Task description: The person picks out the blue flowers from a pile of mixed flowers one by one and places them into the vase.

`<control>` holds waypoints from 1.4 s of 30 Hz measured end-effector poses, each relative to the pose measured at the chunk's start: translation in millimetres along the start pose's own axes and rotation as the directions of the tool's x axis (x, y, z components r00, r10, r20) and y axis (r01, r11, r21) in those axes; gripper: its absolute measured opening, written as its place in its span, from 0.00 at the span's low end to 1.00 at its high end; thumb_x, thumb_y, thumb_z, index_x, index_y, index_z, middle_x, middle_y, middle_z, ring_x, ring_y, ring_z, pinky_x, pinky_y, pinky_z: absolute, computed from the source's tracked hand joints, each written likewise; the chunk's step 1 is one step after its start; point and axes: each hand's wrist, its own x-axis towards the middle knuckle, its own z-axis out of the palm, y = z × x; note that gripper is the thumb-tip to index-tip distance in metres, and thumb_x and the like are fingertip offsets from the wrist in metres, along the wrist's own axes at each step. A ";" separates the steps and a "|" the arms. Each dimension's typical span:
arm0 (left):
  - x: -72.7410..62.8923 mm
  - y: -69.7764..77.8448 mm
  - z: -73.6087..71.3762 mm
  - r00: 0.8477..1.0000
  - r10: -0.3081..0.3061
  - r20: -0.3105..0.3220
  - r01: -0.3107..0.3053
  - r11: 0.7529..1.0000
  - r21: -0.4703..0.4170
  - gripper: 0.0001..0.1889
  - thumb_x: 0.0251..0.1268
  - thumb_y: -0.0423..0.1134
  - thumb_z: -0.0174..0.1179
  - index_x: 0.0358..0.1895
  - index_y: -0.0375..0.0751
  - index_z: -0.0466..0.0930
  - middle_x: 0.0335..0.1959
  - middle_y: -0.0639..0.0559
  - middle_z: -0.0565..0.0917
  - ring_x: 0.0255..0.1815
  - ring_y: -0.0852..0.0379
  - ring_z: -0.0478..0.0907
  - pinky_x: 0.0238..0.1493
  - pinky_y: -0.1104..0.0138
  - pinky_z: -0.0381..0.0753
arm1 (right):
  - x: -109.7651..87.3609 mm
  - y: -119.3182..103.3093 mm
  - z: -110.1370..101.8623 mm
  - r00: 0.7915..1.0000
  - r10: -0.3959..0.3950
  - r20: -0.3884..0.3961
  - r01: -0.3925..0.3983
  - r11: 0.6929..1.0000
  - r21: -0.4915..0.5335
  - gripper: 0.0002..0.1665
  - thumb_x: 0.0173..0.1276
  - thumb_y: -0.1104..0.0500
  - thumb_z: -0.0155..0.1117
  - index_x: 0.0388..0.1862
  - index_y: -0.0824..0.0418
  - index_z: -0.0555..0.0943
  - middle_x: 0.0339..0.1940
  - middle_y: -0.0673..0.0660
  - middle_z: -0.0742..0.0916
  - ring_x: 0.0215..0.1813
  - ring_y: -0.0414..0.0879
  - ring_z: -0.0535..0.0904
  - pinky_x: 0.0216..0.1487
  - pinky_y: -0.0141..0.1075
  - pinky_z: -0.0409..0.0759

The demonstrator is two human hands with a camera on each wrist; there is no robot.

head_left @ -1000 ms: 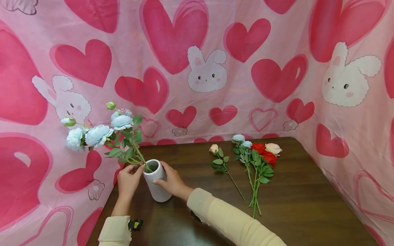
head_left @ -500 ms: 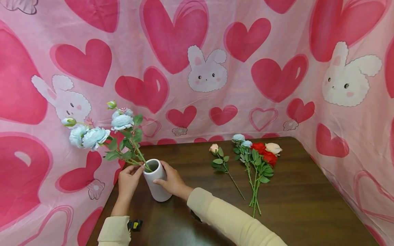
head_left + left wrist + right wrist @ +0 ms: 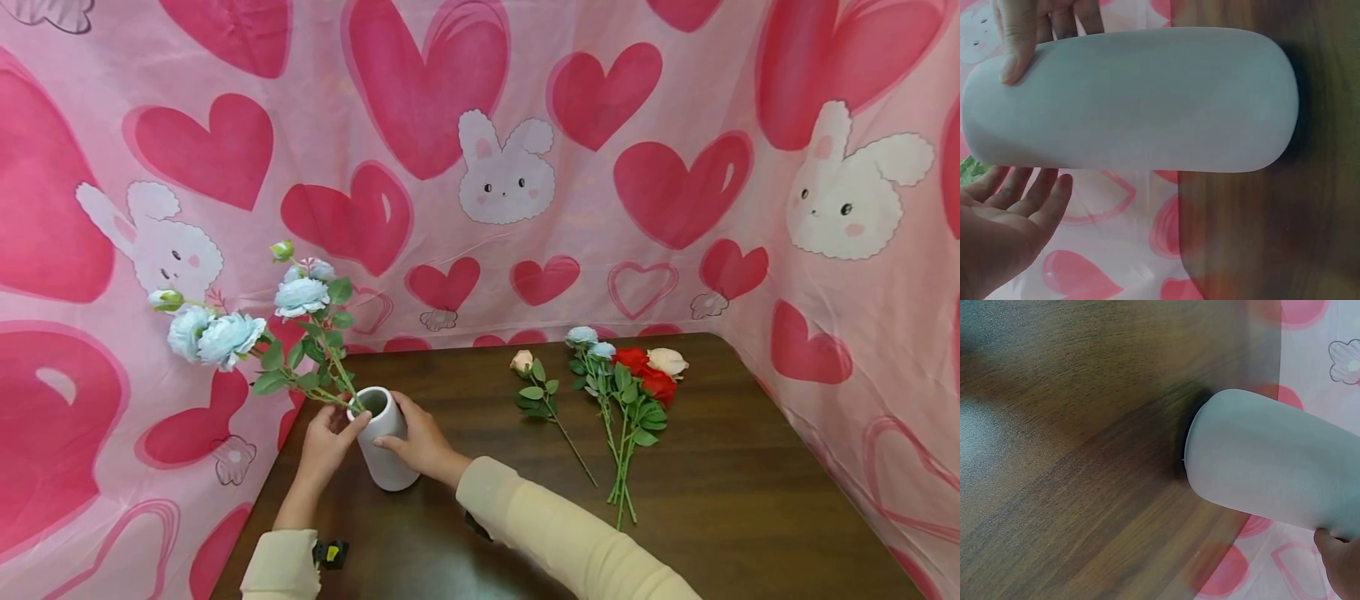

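A white vase point(image 3: 386, 458) stands upright on the brown table. My right hand point(image 3: 423, 446) grips its upper right side, the thumb across the front. Light blue flowers point(image 3: 228, 337) on green stems lean left out of the vase's mouth, the stem ends inside the rim. My left hand point(image 3: 326, 446) is at the left of the rim, thumb at the edge beside the stems. In the left wrist view, fairly straight fingers of the left hand point(image 3: 1010, 219) lie along the vase's side, with the right hand point(image 3: 1019, 37) opposite. The right wrist view shows the vase's base point(image 3: 1210, 447) on the table.
Right of the vase lies a single pale peach rose point(image 3: 521, 362). Beyond it is a loose bunch with blue flowers point(image 3: 581, 337), red roses point(image 3: 657, 387) and a cream rose point(image 3: 666, 362). A pink heart-and-rabbit cloth point(image 3: 585, 192) hangs around the table point(image 3: 712, 500).
My left hand has moved slightly right and up, its pinch on the stems loosened and the thumb now at the rim. The blue flowers have shifted a little. The right hand keeps its hold.
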 end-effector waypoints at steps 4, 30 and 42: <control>-0.3 -7.5 3.9 0.997 -0.015 0.077 0.014 1.000 0.015 0.37 0.63 0.37 0.66 0.70 0.28 0.58 0.64 0.32 0.70 0.61 0.41 0.70 0.58 0.68 0.73 | -0.1 0.0 0.1 1.000 -0.021 -0.008 0.021 1.000 -0.003 0.44 0.60 0.55 0.74 0.71 0.60 0.64 0.64 0.56 0.77 0.61 0.45 0.74 0.60 0.42 0.74; 0.3 -24.5 20.5 1.000 0.018 0.015 -0.017 1.000 -0.026 0.34 0.57 0.36 0.70 0.65 0.33 0.64 0.56 0.37 0.74 0.53 0.50 0.70 0.49 0.77 0.71 | 2.1 3.4 0.3 0.997 -0.074 -0.033 0.073 0.996 -0.044 0.43 0.60 0.54 0.74 0.71 0.61 0.65 0.64 0.56 0.78 0.62 0.46 0.74 0.63 0.42 0.72; -1.9 -23.8 18.0 0.999 -0.002 0.046 0.003 1.000 -0.024 0.37 0.59 0.38 0.69 0.69 0.34 0.60 0.60 0.37 0.72 0.59 0.47 0.69 0.60 0.60 0.71 | -5.5 8.9 -19.8 0.997 -0.029 0.077 0.031 0.999 -0.020 0.52 0.55 0.51 0.78 0.73 0.62 0.61 0.65 0.59 0.76 0.66 0.52 0.72 0.62 0.44 0.72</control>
